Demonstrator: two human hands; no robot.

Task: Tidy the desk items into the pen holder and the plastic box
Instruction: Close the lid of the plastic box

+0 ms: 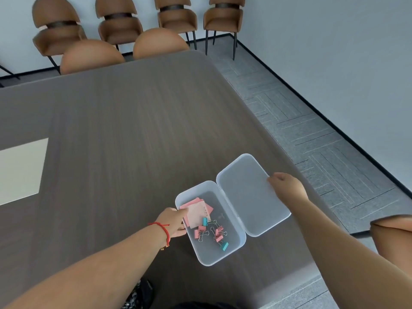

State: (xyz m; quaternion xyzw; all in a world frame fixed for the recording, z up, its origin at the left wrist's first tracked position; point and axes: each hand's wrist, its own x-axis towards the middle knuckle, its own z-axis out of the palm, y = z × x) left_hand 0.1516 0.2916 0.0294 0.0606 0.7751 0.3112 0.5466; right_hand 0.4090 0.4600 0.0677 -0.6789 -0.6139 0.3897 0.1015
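Observation:
A clear plastic box (pixel 231 248) lies open on the dark wooden table (pixel 124 134), near its right edge. Inside are pink sticky notes (pixel 197 214) and several pink and teal binder clips (pixel 213 234). The hinged lid (pixel 247 192) is folded back flat to the right. My left hand (pixel 175 221) grips the box's left wall, fingers touching the rim beside the notes. My right hand (pixel 287 184) pinches the far right edge of the lid. No pen holder is in view.
A pale rectangular inset (pixel 21 170) sits in the table at the left. Brown chairs (pixel 91 55) stand at the far edge and along the back wall. A chair arm (pixel 394 230) pokes in at the right. Grey carpet lies beyond the table's right edge.

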